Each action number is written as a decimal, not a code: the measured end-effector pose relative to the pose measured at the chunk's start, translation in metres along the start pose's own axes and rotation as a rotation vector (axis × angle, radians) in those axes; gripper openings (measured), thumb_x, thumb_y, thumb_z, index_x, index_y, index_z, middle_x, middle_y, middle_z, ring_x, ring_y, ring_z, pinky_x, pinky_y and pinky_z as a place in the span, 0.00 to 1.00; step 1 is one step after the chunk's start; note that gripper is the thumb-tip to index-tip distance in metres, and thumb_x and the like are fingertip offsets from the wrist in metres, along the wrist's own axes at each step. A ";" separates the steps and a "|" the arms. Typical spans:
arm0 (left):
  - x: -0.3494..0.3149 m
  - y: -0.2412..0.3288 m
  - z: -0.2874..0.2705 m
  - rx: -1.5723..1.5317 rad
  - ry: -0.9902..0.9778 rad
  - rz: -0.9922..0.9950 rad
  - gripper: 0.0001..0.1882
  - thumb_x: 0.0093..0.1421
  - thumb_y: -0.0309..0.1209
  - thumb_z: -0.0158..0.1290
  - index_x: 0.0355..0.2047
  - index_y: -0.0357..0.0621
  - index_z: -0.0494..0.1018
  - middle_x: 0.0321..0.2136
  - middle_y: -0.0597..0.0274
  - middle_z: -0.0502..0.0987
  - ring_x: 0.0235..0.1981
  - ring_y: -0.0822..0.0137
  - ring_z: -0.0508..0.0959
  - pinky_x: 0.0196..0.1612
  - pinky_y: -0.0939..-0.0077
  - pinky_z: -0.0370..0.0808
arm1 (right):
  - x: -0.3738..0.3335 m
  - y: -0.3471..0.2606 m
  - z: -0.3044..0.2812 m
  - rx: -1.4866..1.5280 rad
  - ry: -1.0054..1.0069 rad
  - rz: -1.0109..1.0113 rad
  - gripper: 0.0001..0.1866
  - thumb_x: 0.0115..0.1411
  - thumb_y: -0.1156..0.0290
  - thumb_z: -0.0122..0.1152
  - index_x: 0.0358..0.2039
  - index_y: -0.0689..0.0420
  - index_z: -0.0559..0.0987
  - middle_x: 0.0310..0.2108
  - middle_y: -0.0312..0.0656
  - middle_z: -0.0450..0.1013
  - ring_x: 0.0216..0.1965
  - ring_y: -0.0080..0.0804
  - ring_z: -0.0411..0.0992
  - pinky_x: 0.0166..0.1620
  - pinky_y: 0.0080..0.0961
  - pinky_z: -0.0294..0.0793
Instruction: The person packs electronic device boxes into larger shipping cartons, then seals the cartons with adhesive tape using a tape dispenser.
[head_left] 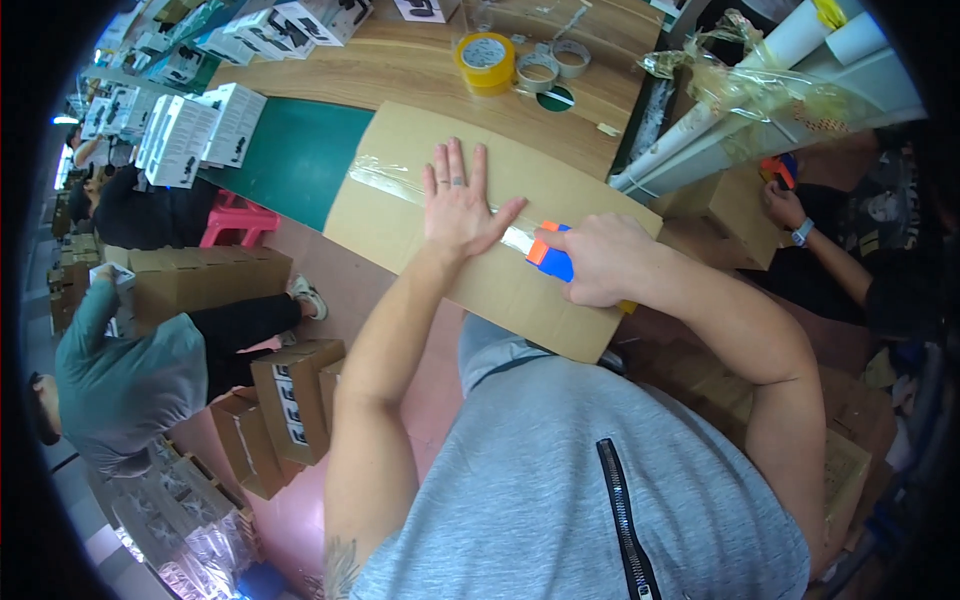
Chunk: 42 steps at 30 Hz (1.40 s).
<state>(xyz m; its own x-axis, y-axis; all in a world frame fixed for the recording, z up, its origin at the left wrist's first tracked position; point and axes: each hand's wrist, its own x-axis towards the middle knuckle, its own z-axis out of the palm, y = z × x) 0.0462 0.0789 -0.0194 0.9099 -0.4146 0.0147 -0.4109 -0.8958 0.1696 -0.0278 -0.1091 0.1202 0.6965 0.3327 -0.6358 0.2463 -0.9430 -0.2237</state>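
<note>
Workbench top [400, 72] of wood-grain board fills the upper view, with a green mat [300, 165] to the left. Cardboard carton [525, 312] is set at the near edge, directly in front of the body; its long axis is slanted from upper left to lower right. Clear tape strip [390, 182] is laid lengthwise along the middle of the carton's top, parallel to that axis, from near the left end toward the right hand [605, 262]; its middle stretch is covered by the left hand [462, 215].

Left hand is laid flat, palm down, fingers spread and pointed at the far side, thumb angled toward the right hand. Nothing is gripped by it; the carton top is pressed or rested on, how hard cannot be told. Right hand is closed around a blue-and-orange tape dispenser [550, 264], narrow grip, index finger along the orange part. Dispenser is placed in line with the tape strip, orange-and-blue end turned toward the left thumb and just beside it. Whether the carton is touched by the dispenser cannot be told.

Key relation: the carton's right short end is on the far side of the right hand from the left hand; the right hand is nearer to that end, while the left end is nearer to the left hand.
</note>
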 end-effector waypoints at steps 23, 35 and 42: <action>-0.024 0.111 0.011 -0.109 -0.004 0.260 0.53 0.54 0.67 0.44 0.67 0.39 0.51 0.68 0.42 0.48 0.70 0.46 0.46 0.68 0.45 0.40 | -0.124 0.078 0.082 0.060 0.045 0.142 0.37 0.44 0.63 0.63 0.60 0.38 0.70 0.27 0.54 0.73 0.29 0.53 0.75 0.34 0.46 0.75; -0.026 0.125 -0.007 0.000 -0.169 0.221 0.62 0.45 0.72 0.50 0.68 0.38 0.47 0.68 0.36 0.44 0.69 0.36 0.41 0.65 0.33 0.38 | -0.125 0.088 0.094 0.053 -0.043 0.125 0.39 0.44 0.65 0.61 0.61 0.42 0.68 0.29 0.51 0.76 0.32 0.51 0.76 0.38 0.45 0.76; -0.026 0.163 -0.022 0.074 -0.368 0.186 0.64 0.44 0.69 0.51 0.70 0.41 0.40 0.68 0.34 0.37 0.67 0.27 0.34 0.60 0.22 0.38 | -0.086 0.080 0.105 0.062 -0.028 0.120 0.35 0.42 0.67 0.61 0.56 0.48 0.74 0.31 0.51 0.77 0.35 0.48 0.77 0.37 0.42 0.77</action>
<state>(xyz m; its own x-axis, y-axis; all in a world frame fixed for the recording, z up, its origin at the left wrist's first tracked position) -0.0431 -0.0525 0.0299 0.7443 -0.5878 -0.3170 -0.5815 -0.8038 0.1254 -0.1384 -0.2136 0.0792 0.6988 0.2180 -0.6812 0.1193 -0.9746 -0.1894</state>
